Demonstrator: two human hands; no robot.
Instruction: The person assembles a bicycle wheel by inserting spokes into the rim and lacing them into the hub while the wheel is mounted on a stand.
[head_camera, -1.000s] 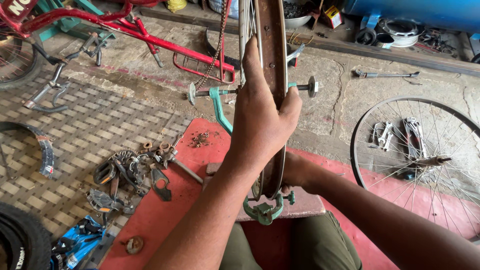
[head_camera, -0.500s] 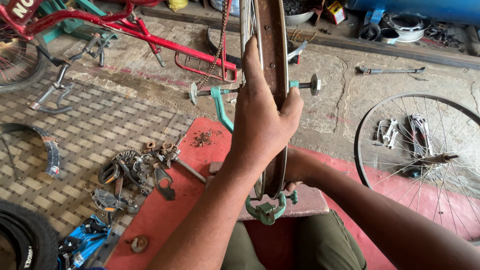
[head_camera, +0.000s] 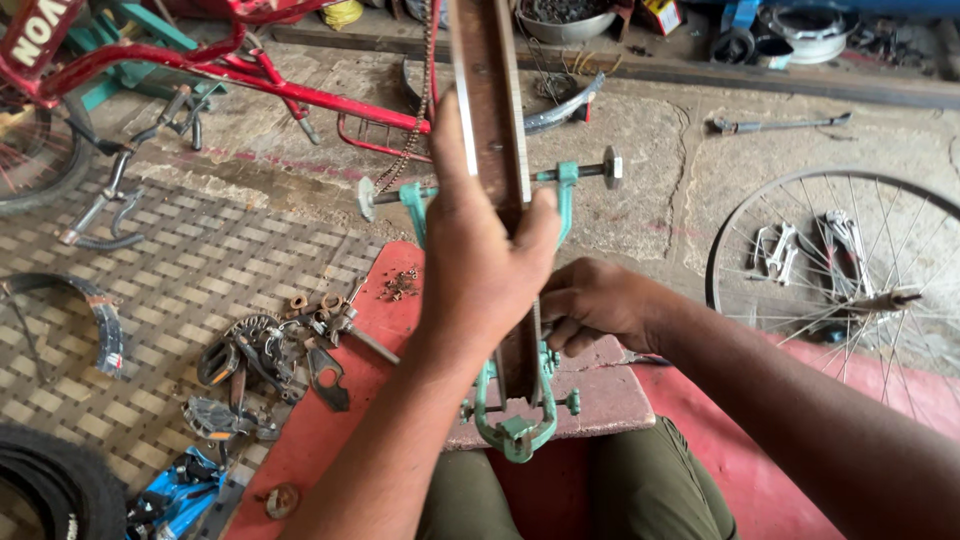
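Note:
A bare bicycle wheel rim (head_camera: 490, 90) stands edge-on in a green truing stand (head_camera: 515, 425) in front of me. My left hand (head_camera: 480, 260) wraps over the top of the rim, thumb on its left side and fingers on its right. My right hand (head_camera: 595, 305) sits lower on the rim's right side, fingers curled near the spokes. I cannot tell what small thing it pinches. The stand's axle (head_camera: 590, 170) crosses behind the rim.
Loose pedals and bike parts (head_camera: 265, 360) lie on the red mat (head_camera: 330, 430) to the left. A spoked wheel (head_camera: 840, 270) lies right. A red bicycle frame (head_camera: 250, 80) is at the back left, with a tyre (head_camera: 50, 490) at bottom left.
The view has shifted slightly. My right hand has come out from behind the rim and now shows more fully on its right side. My left hand keeps its grip.

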